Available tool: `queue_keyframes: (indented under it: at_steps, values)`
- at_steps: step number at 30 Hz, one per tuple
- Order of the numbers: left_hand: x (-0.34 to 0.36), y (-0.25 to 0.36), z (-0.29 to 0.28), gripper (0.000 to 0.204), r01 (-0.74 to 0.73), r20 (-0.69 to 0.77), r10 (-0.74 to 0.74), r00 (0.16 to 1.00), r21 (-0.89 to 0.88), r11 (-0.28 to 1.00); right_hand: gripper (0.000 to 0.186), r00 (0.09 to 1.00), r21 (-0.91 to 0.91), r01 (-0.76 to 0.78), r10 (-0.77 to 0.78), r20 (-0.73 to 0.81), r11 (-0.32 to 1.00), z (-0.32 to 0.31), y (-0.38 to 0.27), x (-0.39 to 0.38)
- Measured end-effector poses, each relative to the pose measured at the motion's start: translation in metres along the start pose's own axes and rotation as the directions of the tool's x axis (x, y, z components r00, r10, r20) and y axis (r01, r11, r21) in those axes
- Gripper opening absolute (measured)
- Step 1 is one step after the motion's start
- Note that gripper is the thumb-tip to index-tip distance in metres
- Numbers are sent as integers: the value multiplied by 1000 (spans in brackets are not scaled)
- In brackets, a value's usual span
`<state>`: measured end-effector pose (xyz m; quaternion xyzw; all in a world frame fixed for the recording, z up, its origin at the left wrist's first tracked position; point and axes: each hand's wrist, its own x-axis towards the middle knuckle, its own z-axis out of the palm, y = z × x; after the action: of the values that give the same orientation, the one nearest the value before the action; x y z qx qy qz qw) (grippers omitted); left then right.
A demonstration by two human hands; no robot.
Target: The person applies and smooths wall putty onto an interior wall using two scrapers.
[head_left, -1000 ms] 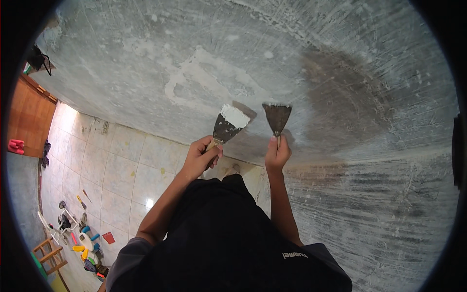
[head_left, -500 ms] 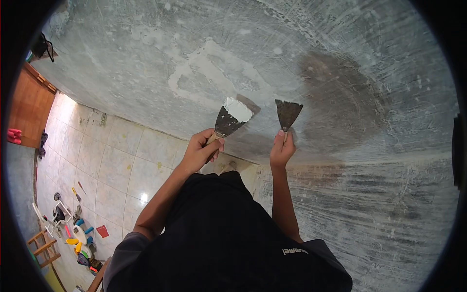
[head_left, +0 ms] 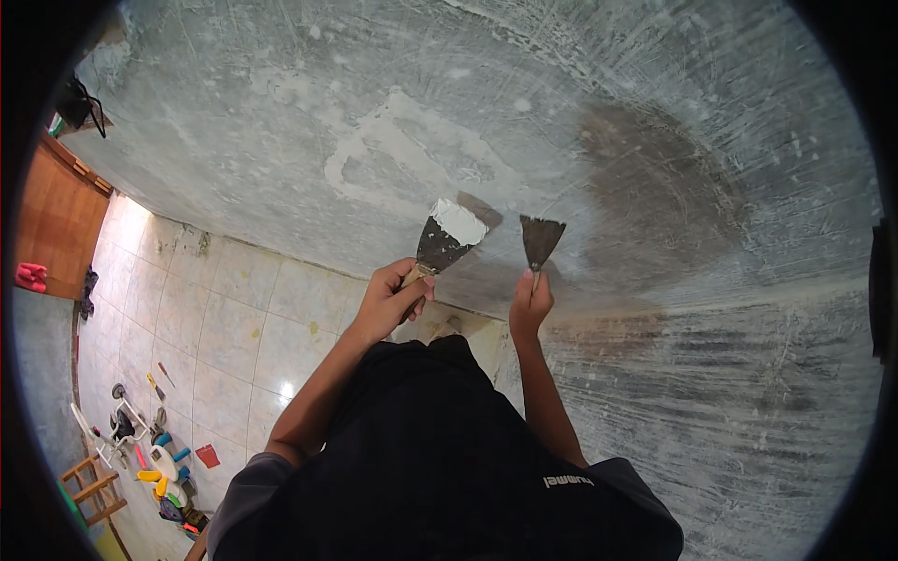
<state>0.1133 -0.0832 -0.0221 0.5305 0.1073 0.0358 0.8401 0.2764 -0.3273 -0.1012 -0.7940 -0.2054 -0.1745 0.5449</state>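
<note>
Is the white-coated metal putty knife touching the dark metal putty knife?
Apart: the head view shows grey wall between the coated knife and the dark knife.

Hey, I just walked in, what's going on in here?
Someone's left hand holds a putty knife with thick white paste on its blade, in front of a grey wall. The right hand holds a second, dark-bladed scraper, with no white paste showing on it. Pale smears mark the wall beyond the blades.
</note>
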Motion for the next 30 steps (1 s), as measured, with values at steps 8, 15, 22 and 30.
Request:
queue_keyframes:
  at_steps: [8,15,22,30]
  values:
    - [-2,0,-10,13,32,-29,-32,999,31,999,29,992,80,12,-21,121,997,16,-55,21]
    - [-4,5,-6,18,14,-70,-12,997,21,1000,29,996,-96,-22,30,84,995,-5,6,-10]
    - [-5,0,-17,18,14,-69,-11,998,48,999,27,989,-23,66,-62,135,998,19,-61,23]
    - [-4,-2,-17,11,2,-25,-2,1000,-6,1000,31,981,-103,-70,87,175,992,-14,-1,-27]
